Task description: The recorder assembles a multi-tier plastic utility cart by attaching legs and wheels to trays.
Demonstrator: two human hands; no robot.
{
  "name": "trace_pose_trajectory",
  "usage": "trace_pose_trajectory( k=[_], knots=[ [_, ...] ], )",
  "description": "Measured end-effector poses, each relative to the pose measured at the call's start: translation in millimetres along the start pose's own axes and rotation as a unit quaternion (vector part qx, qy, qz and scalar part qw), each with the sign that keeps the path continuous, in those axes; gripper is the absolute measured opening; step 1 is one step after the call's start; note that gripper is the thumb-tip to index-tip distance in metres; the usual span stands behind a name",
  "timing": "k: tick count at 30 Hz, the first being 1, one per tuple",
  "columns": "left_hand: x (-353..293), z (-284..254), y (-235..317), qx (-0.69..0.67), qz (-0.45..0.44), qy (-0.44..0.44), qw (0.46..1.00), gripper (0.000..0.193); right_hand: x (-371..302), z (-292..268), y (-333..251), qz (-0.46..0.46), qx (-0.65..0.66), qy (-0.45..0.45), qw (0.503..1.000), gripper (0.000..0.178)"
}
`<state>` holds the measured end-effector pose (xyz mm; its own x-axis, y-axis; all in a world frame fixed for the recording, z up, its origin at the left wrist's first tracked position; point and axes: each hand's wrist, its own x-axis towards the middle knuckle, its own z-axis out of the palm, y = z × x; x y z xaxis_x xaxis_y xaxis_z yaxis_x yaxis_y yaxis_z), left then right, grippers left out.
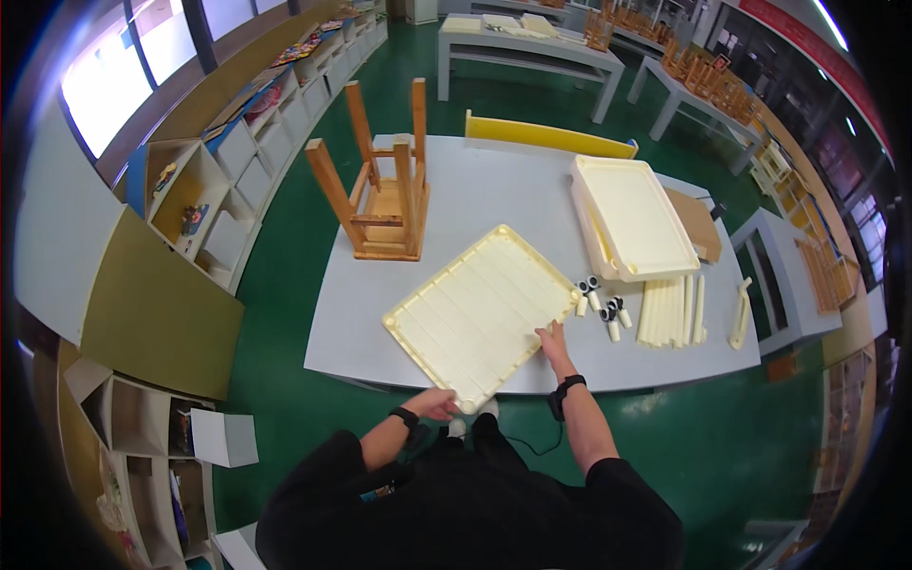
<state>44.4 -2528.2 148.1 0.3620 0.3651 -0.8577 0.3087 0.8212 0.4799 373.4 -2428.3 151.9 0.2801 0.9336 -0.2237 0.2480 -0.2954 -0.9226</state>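
A shallow, rectangular cream plastic tray point(483, 312) lies turned at an angle over the near part of the grey table, its nearest corner reaching past the table's front edge. The face I see has faint parallel lines, a raised rim and round corner pieces. My left hand point(434, 404) is closed on the rim by that nearest corner. Along the right-hand edge, my right hand point(554, 346) grips the rim with its thumb on top. The fingers beneath the tray are partly hidden. Several black-and-white caster wheels point(613, 309) with short cream stems sit just right of the tray.
More cream trays point(635, 214) are stacked at the table's point(503, 180) back right, beside cardboard point(693, 223). Cream tubes point(667, 312) lie in front. An upturned wooden stool point(385, 204) stands at the back left. A yellow board point(546, 135) borders the far edge. Shelves point(228, 185) line the left wall.
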Motion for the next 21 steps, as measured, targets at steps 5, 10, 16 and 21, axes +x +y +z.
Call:
trace_pose_trajectory(
  k=[5, 10, 16, 21],
  knots=[
    [30, 57, 23, -0.062, 0.010, -0.089, 0.994, 0.034, 10, -9, 17, -0.029, -0.185, -0.004, 0.982, 0.068],
    [72, 111, 52, -0.042, 0.039, -0.148, 0.987, 0.041, -18, -19, 21, -0.042, -0.226, -0.006, 0.973, 0.064],
    [98, 138, 58, -0.123, 0.048, -0.168, 0.977, 0.044, -53, -26, 15, -0.045, -0.228, -0.045, 0.972, 0.058],
    [97, 186, 70, -0.086, 0.064, -0.189, 0.976, 0.048, -66, -69, 49, -0.095, -0.221, 0.021, 0.970, 0.051]
  ],
)
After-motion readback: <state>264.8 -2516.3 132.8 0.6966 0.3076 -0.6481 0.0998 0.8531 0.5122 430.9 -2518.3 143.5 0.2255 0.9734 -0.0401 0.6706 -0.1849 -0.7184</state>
